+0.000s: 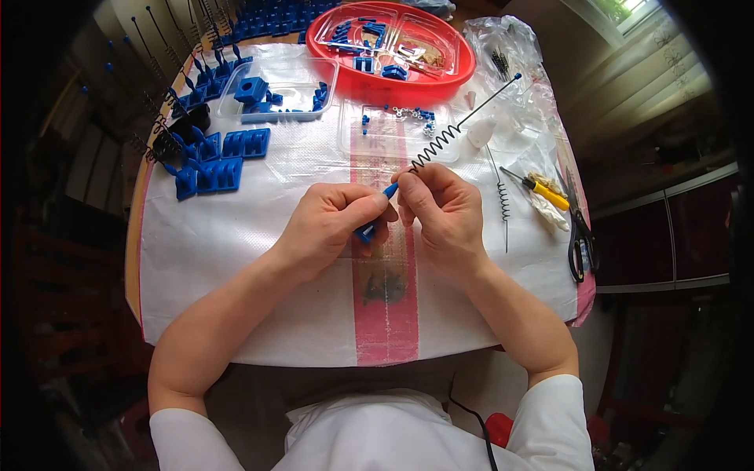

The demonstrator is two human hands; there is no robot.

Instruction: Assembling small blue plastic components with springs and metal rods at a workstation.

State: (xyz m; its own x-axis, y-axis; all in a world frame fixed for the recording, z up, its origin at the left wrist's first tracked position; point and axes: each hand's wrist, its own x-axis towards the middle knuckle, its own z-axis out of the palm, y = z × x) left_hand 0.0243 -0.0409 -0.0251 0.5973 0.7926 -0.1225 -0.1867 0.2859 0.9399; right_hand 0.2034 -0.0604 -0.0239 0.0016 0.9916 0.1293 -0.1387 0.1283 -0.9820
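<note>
Over the middle of the table, my left hand [338, 224] is closed around a blue plastic piece [366, 231] with a tapered tip [390, 190]. My fingers cover much of that piece. Close beside it, my right hand [440, 208] pinches the lower end of a black coiled wire [436, 147]. The wire slants up to the right and ends straight, with a small blue bead [517, 76] on top. Its lower end meets the blue tip between my fingers, and whether the two are joined is hidden.
Blue bases with upright coiled wires [208, 169] crowd the left. Farther back are a clear tray [224, 106] of blue parts and a red basin [471, 59]. At right lie a loose coiled wire [503, 200], a yellow-handled screwdriver [550, 195] and black scissors [580, 243].
</note>
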